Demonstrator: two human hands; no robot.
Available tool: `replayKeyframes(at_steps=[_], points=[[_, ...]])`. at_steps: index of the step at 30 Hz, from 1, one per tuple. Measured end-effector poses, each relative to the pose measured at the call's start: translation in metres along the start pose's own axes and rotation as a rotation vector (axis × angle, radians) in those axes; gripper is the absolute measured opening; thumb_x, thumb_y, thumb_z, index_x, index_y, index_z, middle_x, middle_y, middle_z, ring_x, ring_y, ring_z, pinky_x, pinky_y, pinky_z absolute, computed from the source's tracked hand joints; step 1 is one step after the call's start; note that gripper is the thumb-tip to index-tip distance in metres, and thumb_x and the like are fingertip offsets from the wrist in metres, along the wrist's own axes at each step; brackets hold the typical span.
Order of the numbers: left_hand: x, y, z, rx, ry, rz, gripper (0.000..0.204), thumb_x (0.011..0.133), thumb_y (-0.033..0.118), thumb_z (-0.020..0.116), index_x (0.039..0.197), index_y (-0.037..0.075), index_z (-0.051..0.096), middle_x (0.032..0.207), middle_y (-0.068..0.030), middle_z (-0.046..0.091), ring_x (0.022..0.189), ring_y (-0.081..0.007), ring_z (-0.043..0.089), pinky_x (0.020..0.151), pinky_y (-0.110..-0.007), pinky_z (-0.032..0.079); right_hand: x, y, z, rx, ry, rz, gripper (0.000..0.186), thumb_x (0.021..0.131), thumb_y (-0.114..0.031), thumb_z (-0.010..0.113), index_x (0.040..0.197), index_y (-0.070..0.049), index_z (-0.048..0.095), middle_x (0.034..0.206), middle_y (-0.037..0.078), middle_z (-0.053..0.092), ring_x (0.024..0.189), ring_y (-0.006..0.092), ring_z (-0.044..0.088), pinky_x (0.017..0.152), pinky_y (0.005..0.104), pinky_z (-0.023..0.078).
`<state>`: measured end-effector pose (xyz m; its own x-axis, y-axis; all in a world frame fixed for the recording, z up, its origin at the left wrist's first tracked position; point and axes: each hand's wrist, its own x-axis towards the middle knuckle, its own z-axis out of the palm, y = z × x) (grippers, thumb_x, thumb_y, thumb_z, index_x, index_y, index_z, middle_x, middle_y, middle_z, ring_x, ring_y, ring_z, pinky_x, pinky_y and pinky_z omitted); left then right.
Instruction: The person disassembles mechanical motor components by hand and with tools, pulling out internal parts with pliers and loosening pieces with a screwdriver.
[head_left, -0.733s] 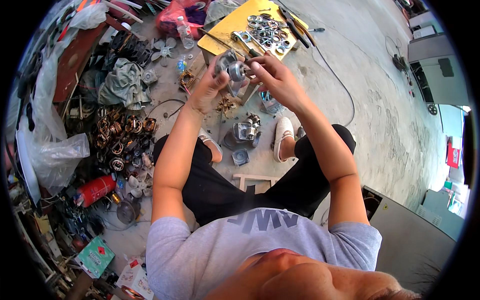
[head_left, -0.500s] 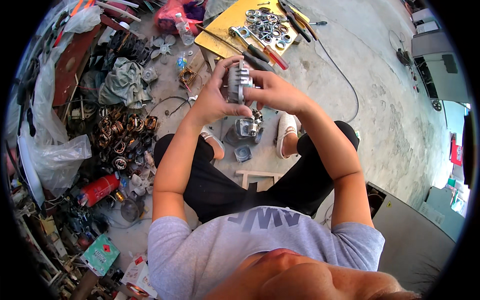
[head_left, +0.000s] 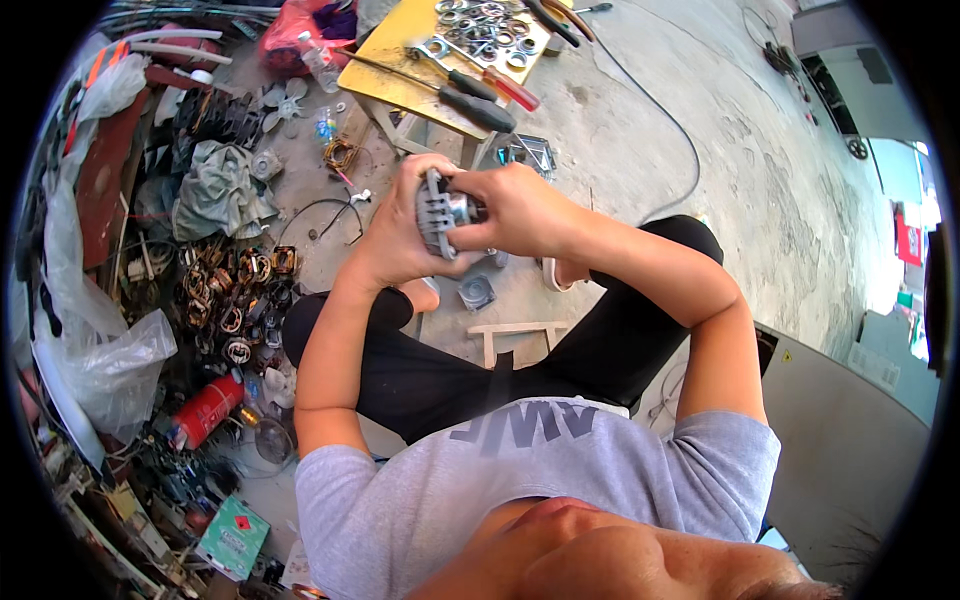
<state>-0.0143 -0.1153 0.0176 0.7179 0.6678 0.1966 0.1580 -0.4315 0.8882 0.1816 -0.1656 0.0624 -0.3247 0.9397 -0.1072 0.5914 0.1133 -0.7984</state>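
Observation:
Between my two hands is a grey finned metal motor housing part (head_left: 434, 218), held up in front of my knees above the floor. My left hand (head_left: 388, 232) cups its left side, thumb beneath and fingers over the top. From the right, the fingers of my right hand (head_left: 520, 208) close around a shiny round metal piece (head_left: 460, 208) on the part's right face. Whether that piece is fixed to the housing cannot be made out. Below my hands, a small square grey part (head_left: 477, 292) lies on the floor.
A yellow-topped low table (head_left: 388, 72) ahead bears several metal rings (head_left: 490, 32), a red-handled screwdriver (head_left: 512, 90), black-handled tools (head_left: 476, 107) and pliers (head_left: 552, 20). Copper coils (head_left: 235, 290), a grey cloth (head_left: 222, 195) and a red cylinder (head_left: 207, 410) crowd the left. A cable (head_left: 680, 120) curves at right.
The view has shifted, and the table appears farther left and higher. Both hands, still on the housing part, show lower and farther left, and the part tilts a little differently. My hands now cover more of the floor parts.

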Motion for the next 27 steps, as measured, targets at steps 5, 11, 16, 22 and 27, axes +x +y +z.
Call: replayKeyframes(at_steps=[5,11,16,22,27], points=[[-0.002,0.009,0.008,0.018,-0.086,0.034,0.089,0.048,0.016,0.088,0.124,0.010,0.041,0.116,-0.0117,0.049,0.108,-0.0299,0.054,0.095,-0.039,0.045,-0.012,0.004,-0.002,-0.144,-0.078,-0.002,0.037,0.072,-0.033,0.073,0.089,0.000,0.064,0.065,0.019,0.062,0.063,0.0348,0.067,0.063,0.0414,0.054],[-0.002,0.019,0.015,-0.033,-0.140,0.189,0.087,0.050,0.021,0.090,0.122,0.008,0.043,0.117,-0.0145,0.053,0.107,-0.0319,0.054,0.095,-0.041,0.046,-0.030,0.016,0.000,0.416,-0.338,0.256,0.045,0.084,-0.040,0.070,0.087,0.004,0.067,0.066,0.015,0.065,0.062,0.0207,0.067,0.060,0.0328,0.052],[-0.010,0.036,0.020,-0.030,-0.215,0.201,0.085,0.052,0.028,0.093,0.120,0.009,0.045,0.117,-0.0153,0.056,0.107,-0.0326,0.059,0.087,-0.040,0.051,-0.054,0.033,0.015,1.117,-0.614,0.541,0.029,0.093,-0.032,0.064,0.095,-0.003,0.068,0.076,0.001,0.066,0.065,0.0060,0.058,0.058,0.0227,0.046],[-0.033,0.047,0.044,-0.022,-0.156,0.188,0.082,0.056,0.032,0.092,0.117,0.003,0.045,0.117,-0.0157,0.055,0.103,-0.0321,0.064,0.079,-0.040,0.057,-0.075,0.021,0.002,0.663,-0.621,0.442,0.035,0.084,-0.029,0.074,0.102,0.000,0.069,0.075,0.006,0.068,0.068,0.0137,0.065,0.065,0.0300,0.052],[-0.033,0.047,0.043,-0.034,-0.144,0.119,0.083,0.055,0.030,0.092,0.116,0.001,0.044,0.113,-0.0175,0.057,0.099,-0.0329,0.065,0.072,-0.037,0.058,-0.072,0.011,-0.012,0.073,-0.315,-0.099,0.043,0.074,-0.035,0.079,0.094,0.001,0.066,0.072,0.013,0.068,0.061,0.0324,0.067,0.056,0.0389,0.054]])
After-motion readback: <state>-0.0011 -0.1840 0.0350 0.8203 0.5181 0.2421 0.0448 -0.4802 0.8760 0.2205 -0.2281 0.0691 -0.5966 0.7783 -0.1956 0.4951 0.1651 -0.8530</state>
